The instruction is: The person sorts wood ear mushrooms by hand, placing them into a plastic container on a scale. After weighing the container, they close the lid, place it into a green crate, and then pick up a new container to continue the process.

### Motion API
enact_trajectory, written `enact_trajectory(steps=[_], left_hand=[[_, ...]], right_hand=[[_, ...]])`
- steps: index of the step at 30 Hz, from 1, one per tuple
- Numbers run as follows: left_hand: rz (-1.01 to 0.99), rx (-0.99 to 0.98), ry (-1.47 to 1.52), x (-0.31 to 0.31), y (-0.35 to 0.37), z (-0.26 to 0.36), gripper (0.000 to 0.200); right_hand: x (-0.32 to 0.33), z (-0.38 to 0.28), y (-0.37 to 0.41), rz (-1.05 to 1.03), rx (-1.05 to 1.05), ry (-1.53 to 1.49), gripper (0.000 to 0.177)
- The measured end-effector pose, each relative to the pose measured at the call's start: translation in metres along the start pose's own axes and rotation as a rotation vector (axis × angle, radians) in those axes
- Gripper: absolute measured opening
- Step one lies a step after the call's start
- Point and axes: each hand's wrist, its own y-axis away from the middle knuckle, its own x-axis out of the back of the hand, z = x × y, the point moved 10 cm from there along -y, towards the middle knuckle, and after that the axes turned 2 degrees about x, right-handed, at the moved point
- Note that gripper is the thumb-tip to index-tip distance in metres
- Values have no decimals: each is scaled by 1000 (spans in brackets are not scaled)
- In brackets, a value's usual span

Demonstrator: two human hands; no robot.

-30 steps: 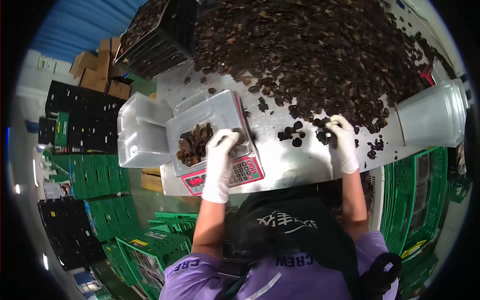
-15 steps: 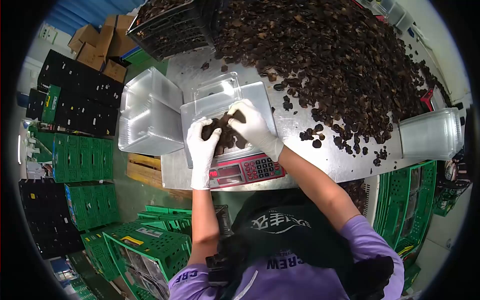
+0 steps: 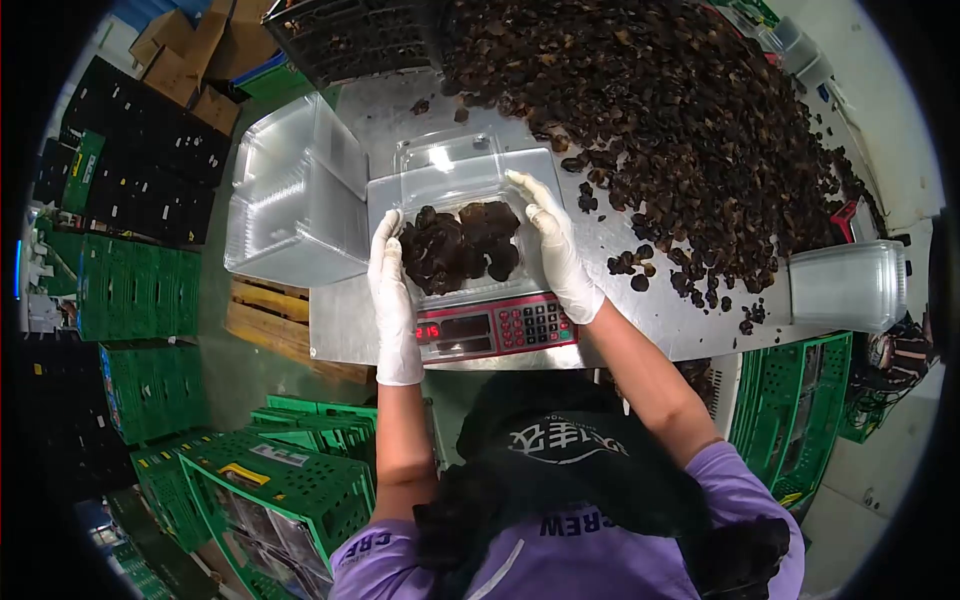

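Note:
Dark brown wood ear mushrooms [image 3: 455,250] lie in a clear plastic clamshell box [image 3: 455,170], its lid tipped open toward the back. The box stands on the metal pan of a weighing scale [image 3: 540,170] with a red front panel and lit red digits. My left hand [image 3: 393,290], in a white glove, is at the left side of the box, fingers stretched out. At the right side my right hand [image 3: 558,245], also gloved, has its fingers extended along the box edge. Neither hand holds any mushroom.
A large heap of wood ear mushrooms [image 3: 650,110] covers the back right of the metal table [image 3: 690,335]. Stacked clear boxes [image 3: 300,200] stand left of the scale, and more clear containers [image 3: 850,285] at the right. A black crate [image 3: 360,40] is behind. Green crates [image 3: 280,490] sit below.
My hands have let go of the mushrooms and moved apart to the sides of the box. The mushrooms now lie uncovered, and the scale's red digits have changed.

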Motion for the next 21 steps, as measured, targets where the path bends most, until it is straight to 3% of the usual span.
enact_trajectory(steps=[3,8,16,20,21], left_hand=[[33,-32,-6,11,-1,-4,47],[63,12,89,35,-4,-20,48],[187,37,27,59,7,-8,43],[81,-147,-436,37,12,7,42],[112,-139,-420,27,17,13,45]], right_hand=[[11,-16,8,22,17,201,51],[32,-15,31,147,-185,74,48],[52,-20,51,195,-139,114,42],[38,-14,52,208,-95,138,41],[29,-29,46,156,-75,475,42]])
